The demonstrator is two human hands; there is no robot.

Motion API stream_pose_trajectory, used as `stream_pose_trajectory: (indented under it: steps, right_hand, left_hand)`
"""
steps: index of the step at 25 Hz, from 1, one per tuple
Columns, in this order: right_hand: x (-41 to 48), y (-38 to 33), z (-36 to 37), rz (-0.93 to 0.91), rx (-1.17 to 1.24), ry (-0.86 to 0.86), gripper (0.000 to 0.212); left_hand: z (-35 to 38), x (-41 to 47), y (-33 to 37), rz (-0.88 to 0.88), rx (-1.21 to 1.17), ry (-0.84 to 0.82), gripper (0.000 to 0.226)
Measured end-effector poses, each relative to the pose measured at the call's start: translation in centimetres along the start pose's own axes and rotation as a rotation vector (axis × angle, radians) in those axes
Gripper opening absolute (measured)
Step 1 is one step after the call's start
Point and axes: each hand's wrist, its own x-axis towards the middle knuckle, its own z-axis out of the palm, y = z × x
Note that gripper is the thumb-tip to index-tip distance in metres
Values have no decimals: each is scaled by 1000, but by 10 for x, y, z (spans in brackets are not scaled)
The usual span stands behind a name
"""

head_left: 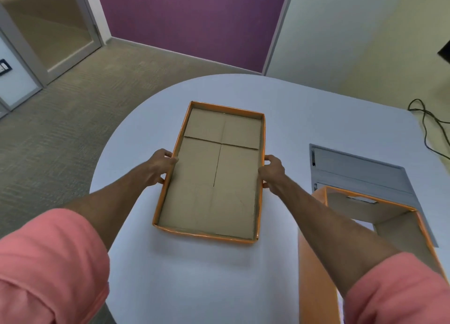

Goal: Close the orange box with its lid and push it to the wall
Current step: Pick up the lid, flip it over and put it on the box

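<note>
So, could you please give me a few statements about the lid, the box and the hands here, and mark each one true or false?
1. The lid is held with its hollow cardboard side facing up. True.
2. Only one hand has a grip on the lid. False: the left hand holds its left edge and the right hand its right edge.
3. The orange box already has its lid on. False: it stands open at the right of the lid.
4. The box shows a handle cut-out in its far wall. True.
5. The lid is over the white table. True.
</note>
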Motion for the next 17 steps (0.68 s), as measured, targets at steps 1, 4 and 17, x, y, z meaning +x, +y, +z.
stream_pose_trajectory:
  steps: [1, 4, 17]
  right_hand:
    - [-3, -5, -14, -10, 4, -10, 51]
    - [-16, -20, -62, -44, 49, -44, 41]
    - [-91, 27, -283, -76, 145, -56, 47]
  left_hand:
    - [6, -6, 7, 12, 9, 1, 39]
    - [30, -31, 28, 69, 12, -3, 55]
    - [179, -191, 78, 260, 62, -111, 46]
